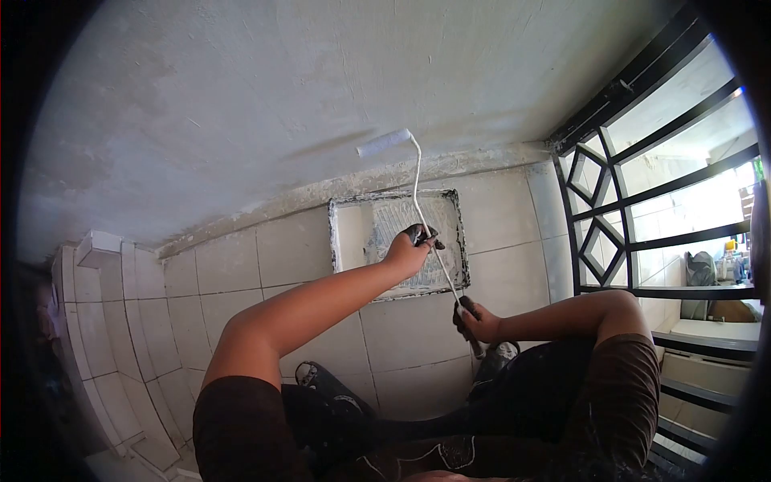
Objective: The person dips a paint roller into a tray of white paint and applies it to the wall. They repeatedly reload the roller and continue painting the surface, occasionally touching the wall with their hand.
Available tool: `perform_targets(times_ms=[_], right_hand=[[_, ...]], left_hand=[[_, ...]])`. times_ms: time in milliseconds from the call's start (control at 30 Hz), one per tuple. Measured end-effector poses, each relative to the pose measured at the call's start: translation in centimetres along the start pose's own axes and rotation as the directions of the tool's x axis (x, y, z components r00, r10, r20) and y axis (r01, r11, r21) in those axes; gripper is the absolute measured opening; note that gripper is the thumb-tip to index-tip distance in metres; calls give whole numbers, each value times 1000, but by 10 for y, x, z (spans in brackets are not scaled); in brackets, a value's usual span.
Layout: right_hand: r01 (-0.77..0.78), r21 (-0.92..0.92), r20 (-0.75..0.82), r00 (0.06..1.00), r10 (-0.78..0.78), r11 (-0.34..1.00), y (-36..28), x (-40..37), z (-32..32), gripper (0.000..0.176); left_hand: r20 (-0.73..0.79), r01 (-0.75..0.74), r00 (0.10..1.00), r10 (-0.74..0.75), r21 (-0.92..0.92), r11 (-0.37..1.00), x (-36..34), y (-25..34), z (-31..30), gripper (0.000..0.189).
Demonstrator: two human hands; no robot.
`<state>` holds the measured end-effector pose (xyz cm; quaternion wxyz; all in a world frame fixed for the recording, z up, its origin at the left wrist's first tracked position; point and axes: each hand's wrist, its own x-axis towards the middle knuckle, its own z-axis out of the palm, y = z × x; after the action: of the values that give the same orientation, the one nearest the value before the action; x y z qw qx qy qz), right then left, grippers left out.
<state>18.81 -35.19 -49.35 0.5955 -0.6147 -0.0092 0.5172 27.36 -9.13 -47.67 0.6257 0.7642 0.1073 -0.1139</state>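
Note:
A paint roller with a white sleeve point(384, 144) and a long, bent, paint-coated rod is held in both my hands. My left hand point(415, 248), with dark-covered fingertips, is closed around the rod about midway down. Lower and to the right, my right hand point(477, 320) grips the roller near its handle end. The sleeve is up close to the grey wall point(265, 88), its shadow beside it. Under the rod lies a paint tray point(348, 241) with a dark, paint-smeared rim and white paint streaked across its ridged part.
Pale tiles point(313, 337) cover the floor, with my shoes point(325, 381) near the tray. A black metal grille point(626, 197) stands at the right, with a lit area behind it. Tiled steps point(120, 321) are at the left.

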Motion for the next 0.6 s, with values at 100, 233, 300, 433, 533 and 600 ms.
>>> perform_targets(times_ms=[100,233,300,433,533,600], right_hand=[[-103,5,112,989,102,995,0,10,-1,19],[-136,-3,135,982,135,991,-8,31,12,24],[-87,-29,167,982,91,996,-8,42,20,26],[-22,-213,92,995,42,977,3,62,36,27],[-122,-187,105,984,143,975,-20,60,47,27],[-175,-98,91,979,184,980,-22,60,55,28]], left_hand=[[-1,66,998,-66,85,994,0,-12,-4,15],[-3,103,995,-103,63,993,6,-18,-19,17],[29,77,996,-79,69,995,11,-15,-31,20],[91,44,994,-64,205,978,18,-23,-44,20],[118,-9,993,-13,184,983,27,-39,-47,19],[113,53,990,-84,253,966,27,-39,-47,20]])
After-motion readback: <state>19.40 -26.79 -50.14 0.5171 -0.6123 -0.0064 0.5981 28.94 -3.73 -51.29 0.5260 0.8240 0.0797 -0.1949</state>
